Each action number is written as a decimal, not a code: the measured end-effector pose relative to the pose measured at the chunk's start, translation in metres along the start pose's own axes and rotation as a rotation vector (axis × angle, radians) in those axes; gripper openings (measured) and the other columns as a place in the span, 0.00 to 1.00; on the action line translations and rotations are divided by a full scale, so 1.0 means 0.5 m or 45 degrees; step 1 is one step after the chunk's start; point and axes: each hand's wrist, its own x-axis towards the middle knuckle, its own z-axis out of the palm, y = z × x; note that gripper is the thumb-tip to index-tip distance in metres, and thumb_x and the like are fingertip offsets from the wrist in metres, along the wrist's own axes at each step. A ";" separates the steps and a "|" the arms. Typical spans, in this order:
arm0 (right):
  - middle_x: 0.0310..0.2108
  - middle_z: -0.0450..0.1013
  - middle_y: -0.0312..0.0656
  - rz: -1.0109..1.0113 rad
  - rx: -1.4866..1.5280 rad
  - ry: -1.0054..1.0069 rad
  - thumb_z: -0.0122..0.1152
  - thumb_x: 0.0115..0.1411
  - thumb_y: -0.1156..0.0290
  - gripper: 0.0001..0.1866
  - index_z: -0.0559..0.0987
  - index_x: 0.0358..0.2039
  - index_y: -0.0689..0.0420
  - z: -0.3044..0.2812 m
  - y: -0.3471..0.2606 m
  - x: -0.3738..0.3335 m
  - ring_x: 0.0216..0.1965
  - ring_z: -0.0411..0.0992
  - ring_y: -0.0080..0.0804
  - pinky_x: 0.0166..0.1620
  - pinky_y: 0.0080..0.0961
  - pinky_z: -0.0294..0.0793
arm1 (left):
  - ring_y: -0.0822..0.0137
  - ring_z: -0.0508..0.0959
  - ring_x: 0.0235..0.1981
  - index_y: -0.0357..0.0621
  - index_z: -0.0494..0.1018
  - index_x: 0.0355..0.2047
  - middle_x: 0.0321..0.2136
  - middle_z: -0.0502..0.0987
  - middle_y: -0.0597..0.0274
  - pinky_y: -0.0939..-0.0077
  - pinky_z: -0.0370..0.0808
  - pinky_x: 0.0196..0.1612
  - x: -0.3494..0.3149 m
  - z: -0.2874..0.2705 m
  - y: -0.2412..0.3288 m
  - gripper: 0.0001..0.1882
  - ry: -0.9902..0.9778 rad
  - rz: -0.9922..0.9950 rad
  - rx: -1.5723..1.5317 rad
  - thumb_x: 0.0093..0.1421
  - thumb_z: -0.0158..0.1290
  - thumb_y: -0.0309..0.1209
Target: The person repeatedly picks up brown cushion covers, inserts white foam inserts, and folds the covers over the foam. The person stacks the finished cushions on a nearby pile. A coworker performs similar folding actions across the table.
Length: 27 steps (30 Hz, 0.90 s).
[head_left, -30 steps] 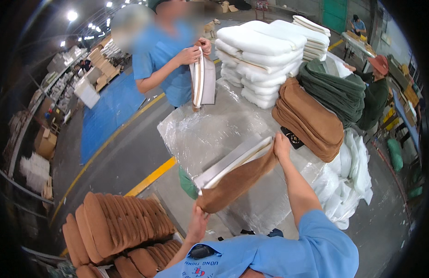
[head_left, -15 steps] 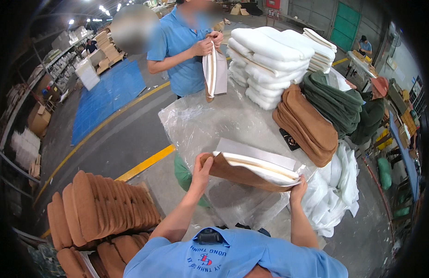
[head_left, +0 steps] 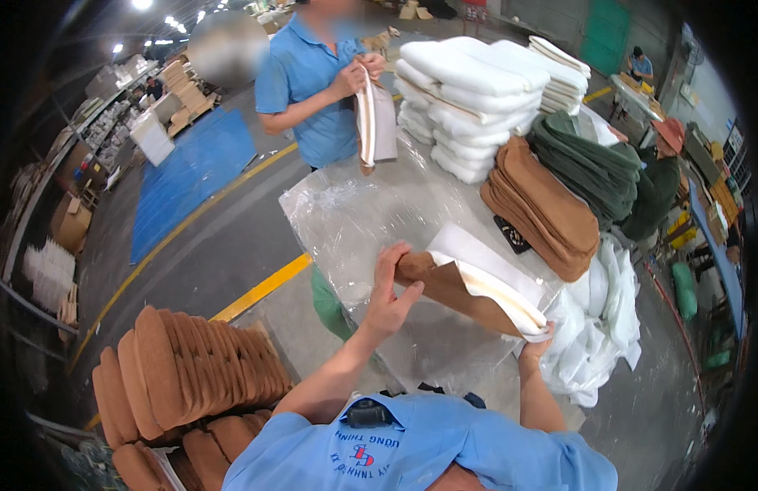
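Note:
Above the plastic-covered table, a brown cushion cover [head_left: 456,296] is held slanting, with its open side facing away from me. White padding [head_left: 497,296] shows inside it, and a pale flap [head_left: 477,252] stands out along the far side. My left hand [head_left: 389,296] curls round the cover's left end, with the thumb on the near side. At the other end, my right hand [head_left: 537,342] pinches the corner of the cover; part of its fingers is hidden. Clear plastic sheeting [head_left: 338,217] lies under the work.
Across the table, a co-worker [head_left: 313,98] holds a similar brown-and-white piece [head_left: 377,123]. White padding [head_left: 469,82], brown covers [head_left: 538,209] and green covers [head_left: 587,168] are stacked at the right. Brown cushions [head_left: 203,368] stand at my left; white padding [head_left: 596,319] hangs at the right edge.
The cover has shifted right and tilts more, its left end higher. My left hand has moved up and right, with its thumb further out. My right hand has lowered slightly.

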 end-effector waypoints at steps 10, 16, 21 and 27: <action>0.38 0.77 0.39 0.033 0.103 0.114 0.46 0.77 0.54 0.22 0.78 0.39 0.60 -0.048 0.018 -0.016 0.41 0.74 0.28 0.50 0.30 0.74 | 0.49 0.53 0.75 0.44 0.61 0.68 0.70 0.58 0.49 0.56 0.48 0.75 0.041 0.042 0.022 0.38 -0.051 0.147 -0.054 0.57 0.59 0.19; 0.37 0.77 0.40 0.106 0.119 0.149 0.45 0.77 0.52 0.26 0.79 0.39 0.64 -0.032 0.008 -0.034 0.40 0.73 0.28 0.48 0.29 0.74 | 0.55 0.50 0.76 0.45 0.59 0.70 0.73 0.54 0.52 0.60 0.47 0.75 0.034 0.041 0.020 0.37 -0.107 0.081 -0.158 0.60 0.56 0.22; 0.34 0.75 0.38 0.133 0.161 0.104 0.45 0.77 0.51 0.26 0.78 0.37 0.62 -0.036 0.002 -0.030 0.37 0.72 0.26 0.45 0.29 0.74 | 0.53 0.51 0.76 0.45 0.63 0.67 0.72 0.57 0.51 0.60 0.48 0.75 0.028 0.045 0.021 0.30 -0.031 -0.003 -0.329 0.66 0.58 0.34; 0.34 0.73 0.36 0.139 -0.038 -0.066 0.45 0.77 0.50 0.25 0.77 0.37 0.61 -0.050 -0.010 -0.032 0.38 0.70 0.25 0.45 0.26 0.71 | 0.58 0.62 0.68 0.45 0.67 0.60 0.69 0.61 0.52 0.63 0.54 0.72 0.023 0.077 0.016 0.24 0.255 -0.184 -0.413 0.69 0.58 0.39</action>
